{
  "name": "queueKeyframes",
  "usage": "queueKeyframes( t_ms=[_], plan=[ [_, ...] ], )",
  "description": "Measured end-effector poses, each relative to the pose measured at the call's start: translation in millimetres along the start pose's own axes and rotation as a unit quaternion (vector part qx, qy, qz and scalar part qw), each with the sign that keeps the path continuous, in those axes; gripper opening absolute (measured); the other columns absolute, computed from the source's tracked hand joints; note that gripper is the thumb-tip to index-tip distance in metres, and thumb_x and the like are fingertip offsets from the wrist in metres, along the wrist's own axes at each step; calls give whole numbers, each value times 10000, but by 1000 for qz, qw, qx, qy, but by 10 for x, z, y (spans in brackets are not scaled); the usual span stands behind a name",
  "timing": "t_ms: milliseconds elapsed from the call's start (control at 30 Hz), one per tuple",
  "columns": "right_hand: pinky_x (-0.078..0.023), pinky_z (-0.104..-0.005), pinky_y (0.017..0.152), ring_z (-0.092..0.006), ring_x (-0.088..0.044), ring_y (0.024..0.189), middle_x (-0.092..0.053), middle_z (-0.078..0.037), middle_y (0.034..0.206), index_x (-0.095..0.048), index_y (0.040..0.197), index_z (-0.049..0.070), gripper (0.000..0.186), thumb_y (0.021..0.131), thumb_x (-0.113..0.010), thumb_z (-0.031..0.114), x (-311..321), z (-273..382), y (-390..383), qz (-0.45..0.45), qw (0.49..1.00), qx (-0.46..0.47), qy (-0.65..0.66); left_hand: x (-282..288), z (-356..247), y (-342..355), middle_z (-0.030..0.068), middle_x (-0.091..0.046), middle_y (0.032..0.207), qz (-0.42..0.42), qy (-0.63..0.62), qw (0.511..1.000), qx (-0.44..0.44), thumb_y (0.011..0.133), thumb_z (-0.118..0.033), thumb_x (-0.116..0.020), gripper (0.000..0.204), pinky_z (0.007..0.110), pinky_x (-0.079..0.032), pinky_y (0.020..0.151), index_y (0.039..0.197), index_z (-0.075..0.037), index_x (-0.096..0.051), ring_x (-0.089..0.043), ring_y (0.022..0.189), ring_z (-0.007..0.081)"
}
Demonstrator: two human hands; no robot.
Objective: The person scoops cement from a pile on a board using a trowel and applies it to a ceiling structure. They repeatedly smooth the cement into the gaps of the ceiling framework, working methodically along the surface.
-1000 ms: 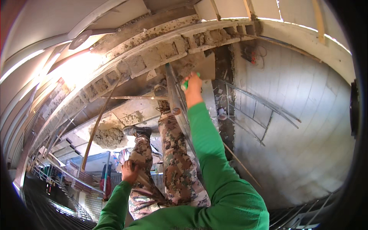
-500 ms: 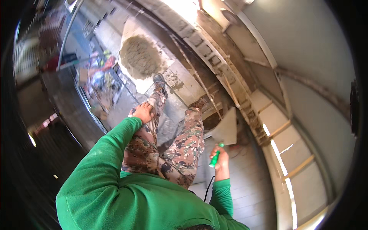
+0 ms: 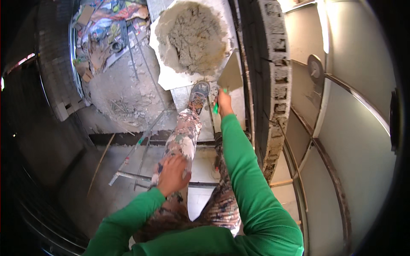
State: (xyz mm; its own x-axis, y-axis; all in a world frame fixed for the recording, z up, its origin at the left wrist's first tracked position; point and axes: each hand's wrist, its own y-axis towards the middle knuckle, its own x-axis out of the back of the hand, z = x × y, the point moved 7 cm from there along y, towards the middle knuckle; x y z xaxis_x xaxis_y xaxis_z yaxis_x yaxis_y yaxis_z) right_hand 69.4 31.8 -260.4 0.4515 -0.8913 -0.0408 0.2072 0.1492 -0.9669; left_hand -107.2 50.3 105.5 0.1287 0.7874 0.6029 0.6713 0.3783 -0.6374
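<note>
My right hand [image 3: 224, 103] is wrapped round the green handle of a trowel [image 3: 231, 74], held out ahead of me. Its broad grey blade lies beside the right edge of a wet mortar heap [image 3: 194, 36]; I cannot tell whether they touch. The mortar is spread on a pale sheet [image 3: 171, 81] in front of my raised foot. On my thigh, over the camouflage trousers [image 3: 185, 132], rests my left hand [image 3: 173, 173], fingers spread and holding nothing. A dark shoe [image 3: 200, 94] is planted at the near edge of the sheet.
A wall of hollow blocks [image 3: 279, 81] runs along the right, with pale panels [image 3: 358, 85] beyond it. Rubbish and cardboard [image 3: 96, 47] lie at the far left. Metal bars [image 3: 141, 176] cross the lower level beside my leg.
My right arm has swung forward, bringing the trowel from low at my right side up to the mortar. The view has turned and moved closer to the heap. My left hand stays on my leg.
</note>
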Motion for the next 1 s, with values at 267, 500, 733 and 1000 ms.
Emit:
queueKeyframes(
  t_ms=[267,500,733,1000],
  plan=[
    [-476,-402,405,-245,-550,427,-563,-142,591,-547,715,-23,314,835,-594,264,-1192,-970,1273,-189,979,78,-8,184,409,333,96,-598,1163,83,-92,991,55,719,-320,-680,433,525,-308,1016,1052,-50,-620,-505,1190,305],
    [-377,-328,395,-129,-390,431,-429,-11,563,-446,763,83,170,885,-525,171,-2055,-125,1602,159,985,8,60,260,638,240,85,-603,1135,79,-143,982,94,718,-345,-672,411,531,-298,1007,1009,-57,-633,-517,1169,308],
    [-383,-357,414,-177,-457,442,-480,-55,590,-462,792,42,134,871,-541,117,-1409,290,1168,63,967,211,-127,243,621,272,94,-609,1125,81,-159,981,80,765,-356,-648,410,514,-309,1024,1038,-52,-620,-522,1165,289],
    [-467,-453,692,-411,-578,753,-584,-268,824,-511,896,-27,202,858,-577,161,-1228,396,1131,-179,818,388,-385,278,628,354,95,-609,1109,82,-138,986,49,756,-351,-643,387,507,-306,1028,1005,-56,-631,-525,1161,289]
  ],
)
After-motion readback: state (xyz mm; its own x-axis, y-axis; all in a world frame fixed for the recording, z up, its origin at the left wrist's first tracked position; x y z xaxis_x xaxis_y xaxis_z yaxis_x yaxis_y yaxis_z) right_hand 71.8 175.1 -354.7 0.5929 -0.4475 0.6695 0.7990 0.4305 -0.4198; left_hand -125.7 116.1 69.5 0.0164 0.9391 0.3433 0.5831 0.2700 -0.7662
